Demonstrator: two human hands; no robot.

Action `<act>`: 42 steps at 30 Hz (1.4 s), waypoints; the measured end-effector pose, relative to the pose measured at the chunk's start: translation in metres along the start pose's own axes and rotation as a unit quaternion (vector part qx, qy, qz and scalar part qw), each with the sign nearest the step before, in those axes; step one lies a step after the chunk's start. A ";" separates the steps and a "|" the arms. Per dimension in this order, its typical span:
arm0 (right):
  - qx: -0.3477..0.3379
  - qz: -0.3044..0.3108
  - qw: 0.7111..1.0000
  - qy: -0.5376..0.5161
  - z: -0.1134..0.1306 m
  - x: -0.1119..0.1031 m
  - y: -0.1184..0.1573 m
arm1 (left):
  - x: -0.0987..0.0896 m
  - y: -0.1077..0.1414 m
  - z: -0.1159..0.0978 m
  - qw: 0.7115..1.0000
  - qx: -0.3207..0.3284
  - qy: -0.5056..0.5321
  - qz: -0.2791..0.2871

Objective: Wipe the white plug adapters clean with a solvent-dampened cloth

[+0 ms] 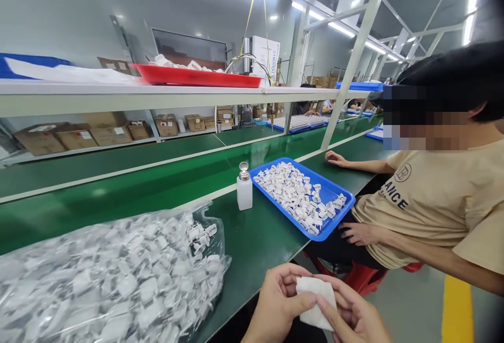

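A folded white cloth or tissue is pinched between my two hands, just off the table's front edge. My left hand grips its left side with the thumb on top. My right hand grips the right side, its thumb also pressed on the front. Whether anything lies inside the folds is hidden. Beyond my hands, a white pump bottle with a metal top stands upright on the green table. To its right sits a blue tray of small white plastic parts.
A clear plastic bag full of white parts covers the table's left. A co-worker sits at right beside the blue tray. Overhead, a shelf carries a red tray. A green conveyor belt runs behind the table.
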State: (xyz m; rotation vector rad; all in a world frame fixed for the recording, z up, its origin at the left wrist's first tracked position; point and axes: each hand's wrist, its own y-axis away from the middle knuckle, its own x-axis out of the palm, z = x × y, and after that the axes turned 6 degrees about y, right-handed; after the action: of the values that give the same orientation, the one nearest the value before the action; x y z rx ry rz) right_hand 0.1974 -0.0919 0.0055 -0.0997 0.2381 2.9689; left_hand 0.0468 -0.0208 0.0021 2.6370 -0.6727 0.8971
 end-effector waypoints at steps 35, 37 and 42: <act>-0.251 0.008 0.958 0.138 -0.042 0.011 0.084 | 0.010 0.123 0.017 0.972 0.092 -0.205 -0.068; -0.251 0.013 0.958 0.138 -0.042 0.011 0.084 | 0.011 0.124 0.016 0.971 0.096 -0.208 -0.068; -0.239 0.064 0.963 0.107 -0.033 0.012 0.093 | 0.008 0.122 0.016 0.974 0.089 -0.190 -0.082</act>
State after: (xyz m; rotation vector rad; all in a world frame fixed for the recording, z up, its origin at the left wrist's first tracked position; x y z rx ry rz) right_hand 0.1719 -0.1861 -0.0142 -0.4788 -0.4712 3.0728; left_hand -0.0020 -0.1336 0.0078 3.0093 -0.4624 0.4248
